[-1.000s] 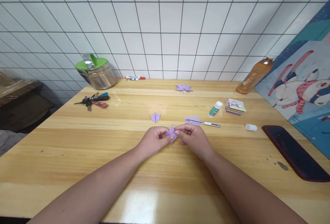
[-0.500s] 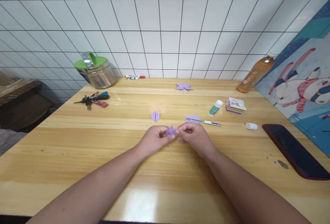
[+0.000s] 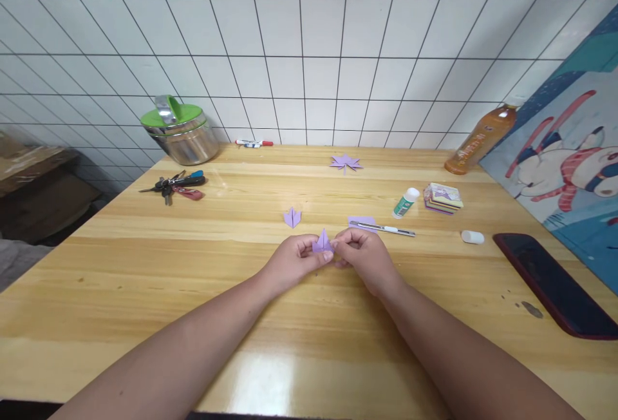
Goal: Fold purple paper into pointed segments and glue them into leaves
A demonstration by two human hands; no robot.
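Note:
Between my hands is a small folded purple paper piece (image 3: pixel 323 241) with a point sticking up. My left hand (image 3: pixel 294 260) is closed on it, the thumb across its lower edge. At its right edge, the fingertips of my right hand (image 3: pixel 362 254) pinch the paper. Just beyond my left hand lies another folded purple paper piece (image 3: pixel 292 218) with a slit down its middle. Past my right hand, a utility knife (image 3: pixel 386 229) rests across a flat purple paper (image 3: pixel 361 221). Farther back is a purple paper leaf shape (image 3: pixel 346 162) with several points.
On the right are a glue stick (image 3: pixel 405 203), its white cap (image 3: pixel 472 237), a paper stack (image 3: pixel 443 198), a phone (image 3: pixel 555 285) and a tea bottle (image 3: pixel 481 140). Keys (image 3: pixel 176 185), a green-lidded steel pot (image 3: pixel 181 133) and a marker (image 3: pixel 253 143) are on the left, toward the tiled wall.
The paper in my hands has opened out slightly, so its upright point and the side fold show more clearly. Both hands keep hold of it. The view has shifted a little.

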